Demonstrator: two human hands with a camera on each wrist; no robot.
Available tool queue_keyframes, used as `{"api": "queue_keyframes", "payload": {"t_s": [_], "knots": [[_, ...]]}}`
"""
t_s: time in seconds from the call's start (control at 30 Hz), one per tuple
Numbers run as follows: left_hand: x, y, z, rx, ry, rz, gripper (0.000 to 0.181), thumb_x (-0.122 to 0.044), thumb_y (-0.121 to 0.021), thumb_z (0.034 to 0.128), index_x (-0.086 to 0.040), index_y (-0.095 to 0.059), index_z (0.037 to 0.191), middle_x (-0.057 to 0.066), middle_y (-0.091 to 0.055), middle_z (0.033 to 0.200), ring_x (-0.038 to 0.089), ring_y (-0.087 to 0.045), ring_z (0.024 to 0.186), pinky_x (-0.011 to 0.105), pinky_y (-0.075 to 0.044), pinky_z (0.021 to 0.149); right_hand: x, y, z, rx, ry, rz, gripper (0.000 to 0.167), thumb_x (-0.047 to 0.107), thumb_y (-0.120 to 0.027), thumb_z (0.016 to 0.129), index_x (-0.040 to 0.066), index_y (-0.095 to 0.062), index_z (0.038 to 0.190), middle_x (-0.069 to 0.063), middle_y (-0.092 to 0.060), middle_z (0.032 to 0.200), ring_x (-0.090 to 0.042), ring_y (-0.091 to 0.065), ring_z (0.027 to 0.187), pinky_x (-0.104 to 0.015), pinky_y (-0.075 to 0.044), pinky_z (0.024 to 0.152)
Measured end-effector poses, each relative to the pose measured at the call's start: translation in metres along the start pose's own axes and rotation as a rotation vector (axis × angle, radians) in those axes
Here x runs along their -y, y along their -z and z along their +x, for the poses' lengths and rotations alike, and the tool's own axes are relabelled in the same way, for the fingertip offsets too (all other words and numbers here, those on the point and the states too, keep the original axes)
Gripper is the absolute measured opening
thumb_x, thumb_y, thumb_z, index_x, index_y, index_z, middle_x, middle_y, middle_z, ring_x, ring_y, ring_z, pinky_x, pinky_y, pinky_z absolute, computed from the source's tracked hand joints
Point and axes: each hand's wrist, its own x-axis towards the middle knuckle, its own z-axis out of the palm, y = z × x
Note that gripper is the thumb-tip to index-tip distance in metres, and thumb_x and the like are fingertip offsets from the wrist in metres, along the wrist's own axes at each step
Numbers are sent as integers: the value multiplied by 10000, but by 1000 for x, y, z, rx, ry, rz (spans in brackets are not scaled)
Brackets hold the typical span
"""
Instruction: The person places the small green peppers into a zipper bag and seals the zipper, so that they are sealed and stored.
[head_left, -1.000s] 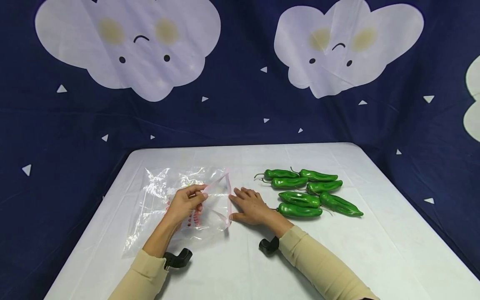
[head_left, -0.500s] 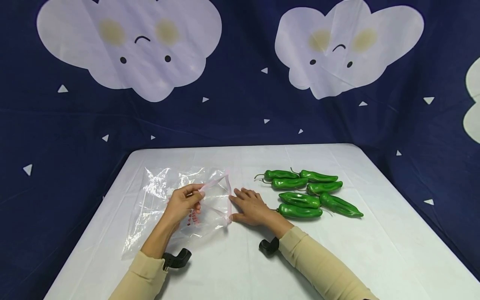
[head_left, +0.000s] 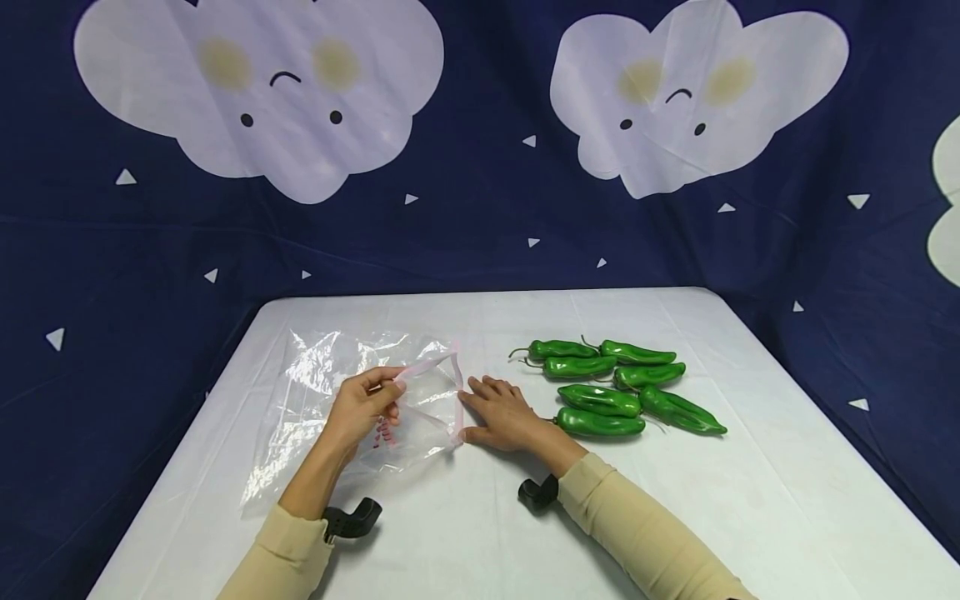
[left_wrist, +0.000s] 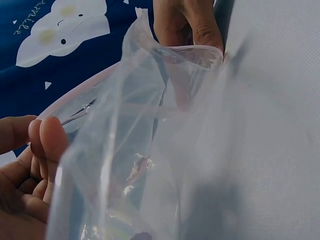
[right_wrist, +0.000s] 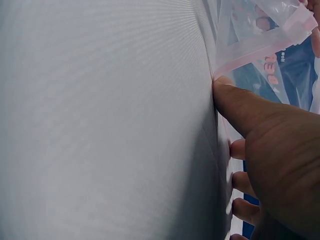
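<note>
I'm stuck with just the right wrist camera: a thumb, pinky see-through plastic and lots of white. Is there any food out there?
Observer: Yes, the head view shows seven long, shiny green peppers on the white table.
Operator: Ooh! Are any packed away?
Observer: No, all seven lie outside the clear plastic bag with a pink rim, off to its right.
Operator: Is anyone pinching that bag?
Observer: Yes, in the head view the left hand pinches it between thumb and fingers.
</note>
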Motion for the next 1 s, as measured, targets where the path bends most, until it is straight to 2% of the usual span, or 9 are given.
{"api": "queue_keyframes", "payload": {"t_s": [0.57, 1.0], "knots": [[-2, 1, -5, -26, -17, 2, 309, -111, -602, 917, 62, -588, 1172, -32, -553, 670, 71, -552, 531, 214, -532, 498, -1, 0, 1, 9, -9, -9, 682, 533, -546, 893, 178, -375, 1450, -106, -266, 1555, -348, -220, 1436, -565, -251, 1152], [-3, 1, -7, -33, -31, -35, 319, -90, -586, 923, 97, -566, 1181, -62, -568, 674, 60, -569, 534, 214, -562, 526, 1, 1, -1, 1, -4, 7, 674, 522, -558, 891, 178, -385, 1445, -105, -274, 1551, -339, -233, 1432, -568, -259, 1146]]}}
